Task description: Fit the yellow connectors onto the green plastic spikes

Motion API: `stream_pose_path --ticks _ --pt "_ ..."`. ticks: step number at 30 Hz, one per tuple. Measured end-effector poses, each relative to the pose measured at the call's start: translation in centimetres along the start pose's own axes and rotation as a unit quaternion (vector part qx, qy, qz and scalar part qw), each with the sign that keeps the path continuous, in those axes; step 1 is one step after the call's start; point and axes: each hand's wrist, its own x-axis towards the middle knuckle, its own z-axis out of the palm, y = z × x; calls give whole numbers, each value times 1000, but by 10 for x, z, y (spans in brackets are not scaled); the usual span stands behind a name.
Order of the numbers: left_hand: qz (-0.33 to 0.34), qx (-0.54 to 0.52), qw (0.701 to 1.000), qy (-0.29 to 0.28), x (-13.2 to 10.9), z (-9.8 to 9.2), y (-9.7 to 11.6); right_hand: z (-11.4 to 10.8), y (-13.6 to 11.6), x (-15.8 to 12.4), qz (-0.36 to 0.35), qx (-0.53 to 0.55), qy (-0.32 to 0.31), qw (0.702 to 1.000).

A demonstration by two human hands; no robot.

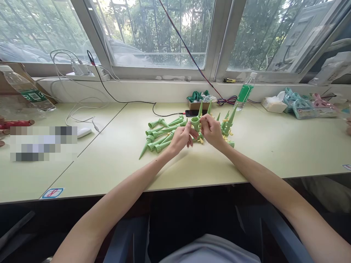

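Observation:
My left hand point(181, 138) is closed around a green plastic watering spike point(195, 123), whose round open cup faces up. Against the right side of that cup, the fingers of my right hand point(212, 130) are pinched together; whatever small part they hold is hidden. Left of my hands lies a pile of green spikes point(162, 132) with open round ends and no yellow parts that I can make out on most of them. Just beyond my right hand, more green spikes with small yellow valves point(228, 128) lie bunched together, several tips pointing up.
Behind the spikes are a black phone point(192, 113) on a cable and a small box of green wrappers point(199, 100). A water bottle point(245, 92), tissue pack point(274, 103) and bagged clips point(301, 106) stand right. At left are a white mouse point(83, 132) and cables.

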Motion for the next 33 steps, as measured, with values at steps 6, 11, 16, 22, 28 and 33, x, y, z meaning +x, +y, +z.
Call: stream_pose_path --ticks 6,11,16,22,28,33 --pt "-70 -49 996 -31 -1 -3 5 2 4 -1 2 11 -34 999" --pt "-112 -76 989 -58 -1 -6 4 1 3 -1 -3 13 -54 998" --pt "-152 -109 977 -101 1 -10 6 0 4 -1 6 26 -58 998" --pt "-132 -133 975 -121 3 -12 4 -1 3 0 18 20 -51 998" --pt "-73 -100 989 -86 0 -11 8 1 7 -1 24 30 -55 998" --pt "-14 -55 996 -75 -3 -10 9 1 6 -1 27 37 -49 998"
